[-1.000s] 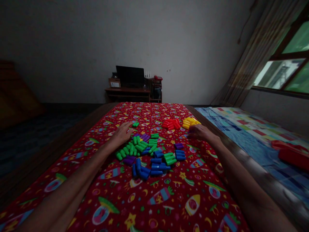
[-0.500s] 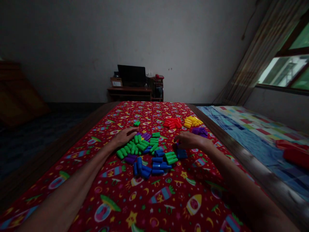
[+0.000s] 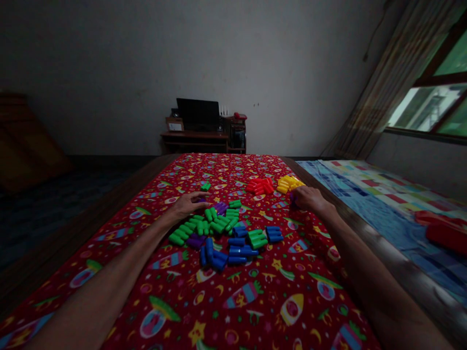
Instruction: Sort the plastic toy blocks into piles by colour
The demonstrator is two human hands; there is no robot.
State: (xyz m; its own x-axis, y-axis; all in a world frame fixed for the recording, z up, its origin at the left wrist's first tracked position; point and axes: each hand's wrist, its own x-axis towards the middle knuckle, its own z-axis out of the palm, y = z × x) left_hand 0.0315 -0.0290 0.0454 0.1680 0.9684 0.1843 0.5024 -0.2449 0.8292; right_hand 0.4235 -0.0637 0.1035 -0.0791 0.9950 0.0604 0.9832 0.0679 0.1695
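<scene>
My left hand [image 3: 185, 205] is at the left of a loose heap, its curled fingers and thumb around a small purple plastic block [image 3: 202, 200]. Green ribbed blocks [image 3: 219, 223] and another purple block [image 3: 221, 208] lie beside it. On the right side of the cloth, my right hand [image 3: 310, 199] is closed at a purple block [image 3: 294, 198]; the hand covers most of the purple pile there. Blue blocks [image 3: 241, 250] lie nearer me, with a green block [image 3: 257, 238] among them.
A red patterned cloth [image 3: 241, 321] covers the table. Red blocks [image 3: 260, 185] and yellow blocks [image 3: 289, 183] sit in separate piles farther back; one green block [image 3: 206, 186] lies apart. Beyond stands a desk with a monitor [image 3: 199, 114]. A bed [image 3: 350, 189] is to the right.
My right hand has moved right and away from me, from beside the blue block to the purple pile. My left hand has drawn slightly left with a purple block; nearby green blocks have shifted.
</scene>
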